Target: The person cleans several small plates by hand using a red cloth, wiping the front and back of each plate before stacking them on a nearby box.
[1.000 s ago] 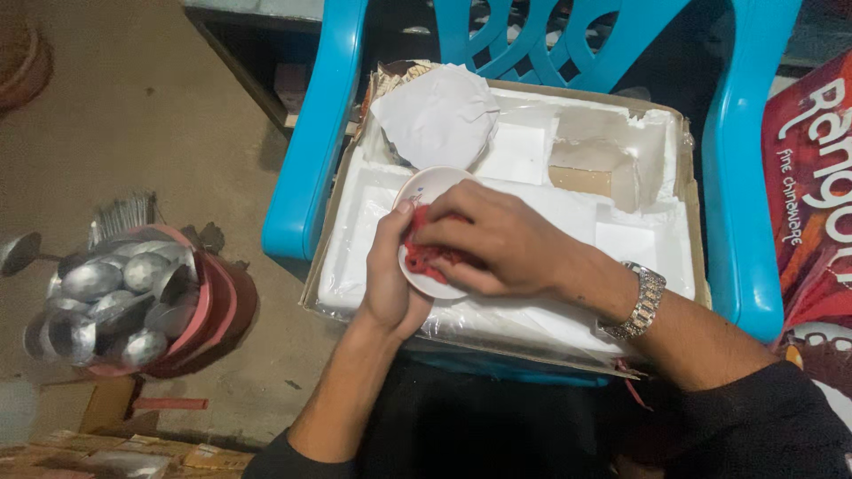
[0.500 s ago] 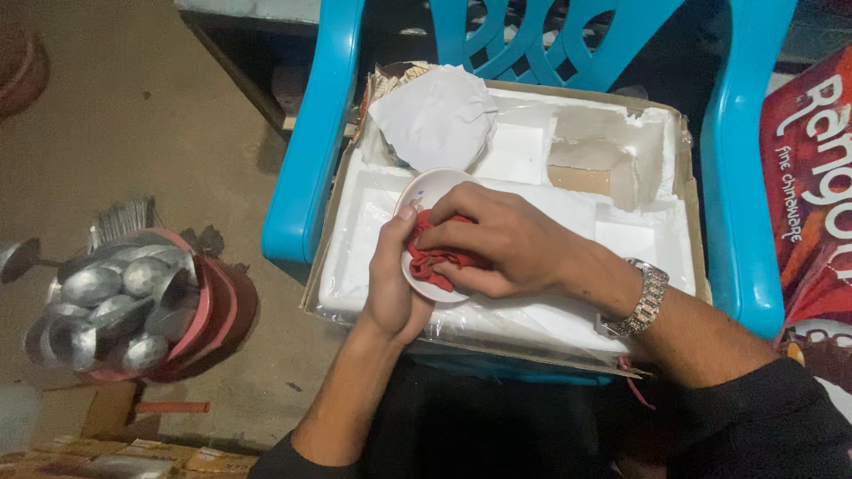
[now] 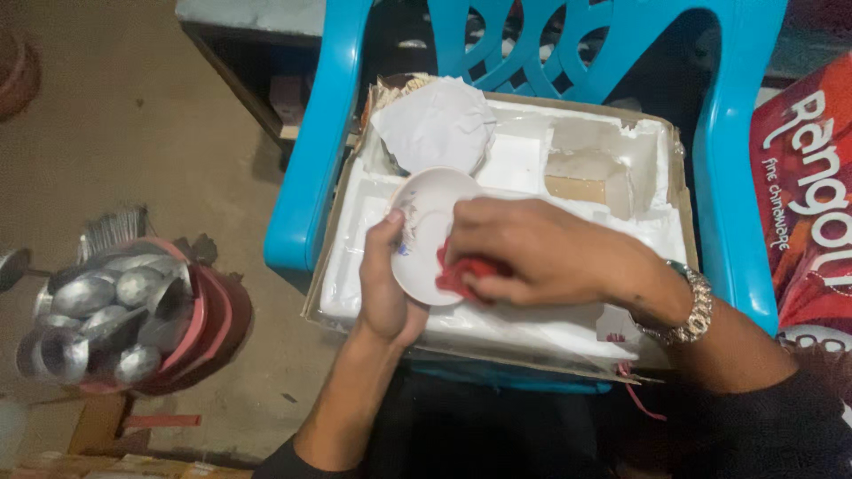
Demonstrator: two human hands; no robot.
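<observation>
Now, in the head view, the left hand (image 3: 388,288) grips a small white plate (image 3: 424,222) by its near edge, thumb lying on the rim and fingers shut around it from below. The right hand (image 3: 541,253) presses a red cloth (image 3: 461,277) against the plate's lower right part, fingers closed on the cloth. The plate is held just above a white foam tray (image 3: 497,319) that sits in a cardboard box (image 3: 676,168) on a blue plastic chair (image 3: 311,177).

Against the frame half a second ago, more of the plate's white face shows, since the right hand and cloth sit lower and further right on it; the left hand's hold looks the same. Crumpled white paper (image 3: 435,120) lies at the box's far left, unchanged. At the left, metal spoons (image 3: 98,310) fill a pink holder (image 3: 209,324), unmoved.
</observation>
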